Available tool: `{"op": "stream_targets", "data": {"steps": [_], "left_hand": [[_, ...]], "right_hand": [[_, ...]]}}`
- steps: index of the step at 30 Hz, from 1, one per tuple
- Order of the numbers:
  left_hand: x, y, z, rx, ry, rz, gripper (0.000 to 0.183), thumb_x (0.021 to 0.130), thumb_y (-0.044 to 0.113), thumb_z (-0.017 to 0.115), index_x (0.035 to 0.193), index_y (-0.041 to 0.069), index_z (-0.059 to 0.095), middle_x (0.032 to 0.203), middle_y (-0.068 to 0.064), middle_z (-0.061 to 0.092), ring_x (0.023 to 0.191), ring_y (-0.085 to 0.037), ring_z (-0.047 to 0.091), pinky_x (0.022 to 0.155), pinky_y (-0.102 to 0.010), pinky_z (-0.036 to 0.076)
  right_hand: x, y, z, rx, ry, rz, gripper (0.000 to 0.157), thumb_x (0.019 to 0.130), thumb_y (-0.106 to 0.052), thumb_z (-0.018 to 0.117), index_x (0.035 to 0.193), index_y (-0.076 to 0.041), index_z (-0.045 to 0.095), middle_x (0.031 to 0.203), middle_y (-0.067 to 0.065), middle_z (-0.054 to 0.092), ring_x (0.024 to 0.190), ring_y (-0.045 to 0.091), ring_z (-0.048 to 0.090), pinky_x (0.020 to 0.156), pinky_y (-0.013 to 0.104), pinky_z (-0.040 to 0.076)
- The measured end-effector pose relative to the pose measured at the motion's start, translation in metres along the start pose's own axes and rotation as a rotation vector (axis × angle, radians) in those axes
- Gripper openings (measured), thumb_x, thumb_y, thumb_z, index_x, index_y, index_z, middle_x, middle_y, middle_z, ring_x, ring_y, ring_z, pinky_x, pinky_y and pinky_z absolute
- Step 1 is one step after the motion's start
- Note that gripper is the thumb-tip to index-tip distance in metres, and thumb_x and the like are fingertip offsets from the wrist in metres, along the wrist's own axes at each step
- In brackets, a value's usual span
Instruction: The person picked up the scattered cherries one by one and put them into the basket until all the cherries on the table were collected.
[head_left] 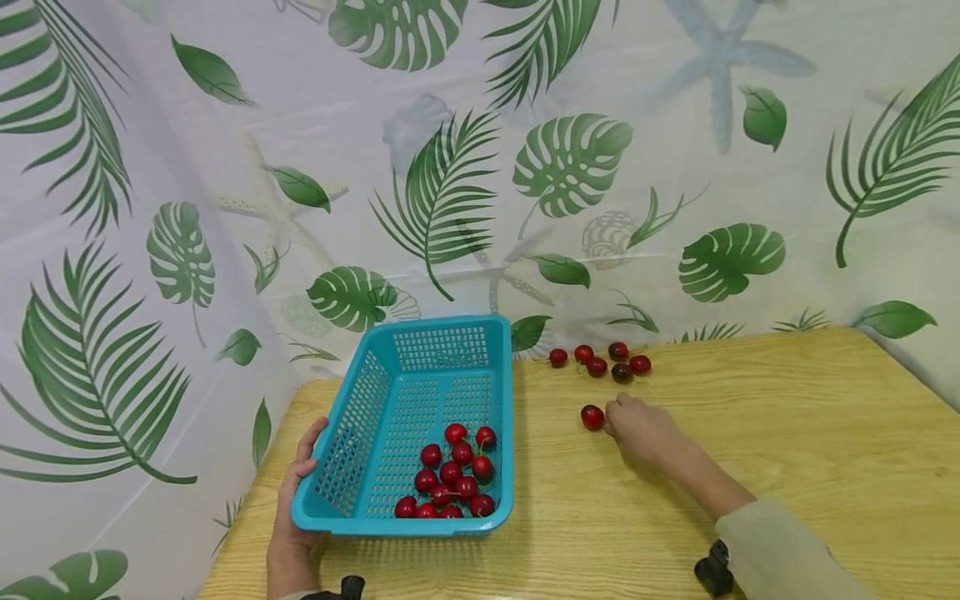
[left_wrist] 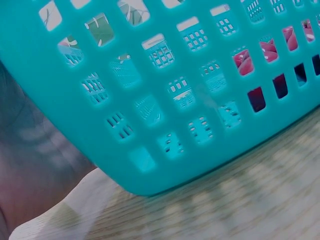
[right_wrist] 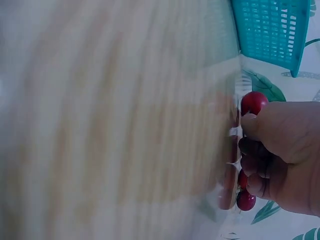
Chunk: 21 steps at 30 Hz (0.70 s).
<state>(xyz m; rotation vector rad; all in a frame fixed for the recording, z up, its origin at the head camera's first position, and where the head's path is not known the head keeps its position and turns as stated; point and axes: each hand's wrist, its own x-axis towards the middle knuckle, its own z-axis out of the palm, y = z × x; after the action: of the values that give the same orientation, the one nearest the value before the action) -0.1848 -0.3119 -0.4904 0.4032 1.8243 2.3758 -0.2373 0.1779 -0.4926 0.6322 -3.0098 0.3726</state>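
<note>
A blue-green plastic basket (head_left: 505,417) with perforated walls stands on the left of the table, also close up in the left wrist view. Several red cherries (head_left: 451,472) lie in its near right part. My left hand (head_left: 288,500) holds the basket's left side, fingers at the rim; its thumb is hidden. To the right of the basket, my right hand (head_left: 643,429) pinches a single cherry (head_left: 592,417) at its side, apparently by the stem. In the right wrist view this cherry (right_wrist: 254,102) shows beside the thumb, and the curled fingers partly hide the cherries behind.
A loose group of dark and bright red cherries (head_left: 597,367) lies at the table's back edge, beyond my right hand. The wooden table (head_left: 810,450) extends to the right. Behind it hangs a white cloth (head_left: 465,192) printed with leaves and starfish.
</note>
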Motion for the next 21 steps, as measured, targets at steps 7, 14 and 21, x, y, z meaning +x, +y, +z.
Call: {"op": "stream_targets", "data": {"steps": [7,14,21], "left_hand": [[0.000,0.001,0.000,-0.029,-0.023,0.017,0.058,0.102,0.016,0.011,0.154,0.040,0.024,0.146,0.012,0.040,0.126,-0.014,0.047,0.096,-0.033,0.045],[0.001,0.000,0.000,-0.036,-0.028,0.015,0.059,0.101,0.014,0.011,0.153,0.041,0.025,0.147,0.012,0.039,0.127,-0.014,0.046,0.097,-0.033,0.044],[0.001,-0.001,-0.001,-0.005,-0.005,0.002,0.058,0.102,0.017,0.013,0.154,0.041,0.023,0.148,0.012,0.037,0.128,-0.014,0.045,0.098,-0.033,0.043]], "right_hand": [[0.004,-0.021,-0.012,0.141,0.124,0.037,0.011,0.102,-0.011,0.049,0.095,-0.005,0.057,0.089,0.005,0.052,0.075,0.016,0.052,0.061,0.034,0.048],[0.016,-0.063,-0.036,0.222,0.232,-0.028,0.008,0.101,-0.010,0.053,0.096,-0.006,0.057,0.088,0.004,0.054,0.079,0.018,0.050,0.069,0.035,0.047],[0.026,-0.125,-0.050,0.230,0.335,-0.159,0.005,0.099,-0.007,0.057,0.094,-0.006,0.057,0.084,0.003,0.056,0.081,0.021,0.052,0.074,0.037,0.047]]}}
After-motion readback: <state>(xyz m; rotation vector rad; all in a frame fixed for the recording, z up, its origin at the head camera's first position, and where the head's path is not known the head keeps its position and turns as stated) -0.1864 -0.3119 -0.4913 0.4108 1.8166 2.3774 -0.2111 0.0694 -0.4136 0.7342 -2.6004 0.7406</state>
